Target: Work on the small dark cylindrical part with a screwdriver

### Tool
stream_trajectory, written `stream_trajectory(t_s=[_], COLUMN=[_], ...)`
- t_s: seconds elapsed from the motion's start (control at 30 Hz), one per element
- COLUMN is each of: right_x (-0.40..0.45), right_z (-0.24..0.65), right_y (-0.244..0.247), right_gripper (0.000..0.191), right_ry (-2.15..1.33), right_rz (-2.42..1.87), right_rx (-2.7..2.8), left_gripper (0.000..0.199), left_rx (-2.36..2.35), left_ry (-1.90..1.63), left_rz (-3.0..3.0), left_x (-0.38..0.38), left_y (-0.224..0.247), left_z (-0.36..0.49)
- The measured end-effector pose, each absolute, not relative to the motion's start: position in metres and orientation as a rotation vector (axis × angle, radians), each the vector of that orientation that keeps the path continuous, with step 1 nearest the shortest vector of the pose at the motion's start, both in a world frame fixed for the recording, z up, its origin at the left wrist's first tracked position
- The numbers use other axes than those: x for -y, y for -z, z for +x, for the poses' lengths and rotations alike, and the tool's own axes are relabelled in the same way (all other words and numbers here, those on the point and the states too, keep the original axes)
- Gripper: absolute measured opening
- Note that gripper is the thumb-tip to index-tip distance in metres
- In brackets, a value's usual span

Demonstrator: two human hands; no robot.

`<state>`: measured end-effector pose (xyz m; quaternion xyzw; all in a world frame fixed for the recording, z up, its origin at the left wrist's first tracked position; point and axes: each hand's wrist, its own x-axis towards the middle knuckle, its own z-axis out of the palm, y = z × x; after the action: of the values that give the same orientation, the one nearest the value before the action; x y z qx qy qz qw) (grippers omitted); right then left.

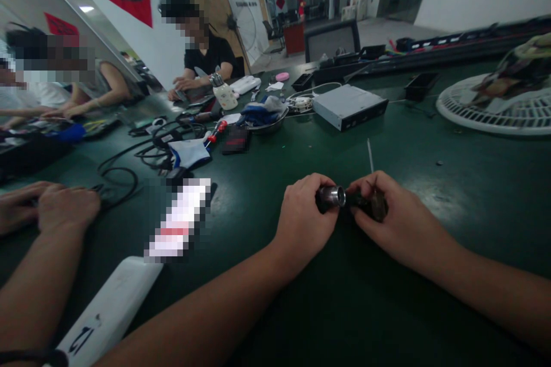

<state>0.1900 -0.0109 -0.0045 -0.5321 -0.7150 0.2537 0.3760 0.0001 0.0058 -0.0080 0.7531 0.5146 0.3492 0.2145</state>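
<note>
1. Both forearms come in from the bottom of the shot and meet near the middle, elbows wide, wrists low over the bench (430, 287). The left hand (303, 212) and right hand (400, 219) sit close together, just above the green top or resting on it, hard to say which.

2. Both hands are closed on the same thing, a small cylindrical part (349, 199) held between them. The left hand wraps the shiny metal end (331, 196), and the right fingers (370, 192) pinch the dark, rough-looking end. A thin pale rod (369, 155) sticks up just behind the right hand, but I can't tell if it's attached.

3. There's plenty of open green bench right of the right hand and below both hands, with a tiny dark speck (439, 163) off to the upper right. Straight ahead, there's open bench before a grey metal box (348, 108).

4. To the left, a pixelated white box (178, 221) lies near the left forearm, and a long white object (107, 312) sits under that arm. Past those are black cables (116, 180), a red-handled screwdriver (215, 133) and a metal dish with blue cloth in it (262, 120).

5. A co-worker's hands (51, 203) rest on the bench at far left. Another co-worker in a black shirt (209, 57) works across the bench, and a round white fan guard (486, 106) sits at far right.
</note>
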Motion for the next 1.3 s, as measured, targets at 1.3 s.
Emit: stream_trajectory(t_s=[1.3], right_x=[0.0080], right_z=[0.1926], right_y=[0.0097], right_gripper=[0.034], right_ry=[-0.742], right_rz=[-1.330], right_rx=[1.576], left_gripper=[0.021], left_rx=[-1.306], left_ry=[-0.867], left_rz=[2.238], left_x=[-0.0068], left_y=[0.0026], left_z=[-0.0024])
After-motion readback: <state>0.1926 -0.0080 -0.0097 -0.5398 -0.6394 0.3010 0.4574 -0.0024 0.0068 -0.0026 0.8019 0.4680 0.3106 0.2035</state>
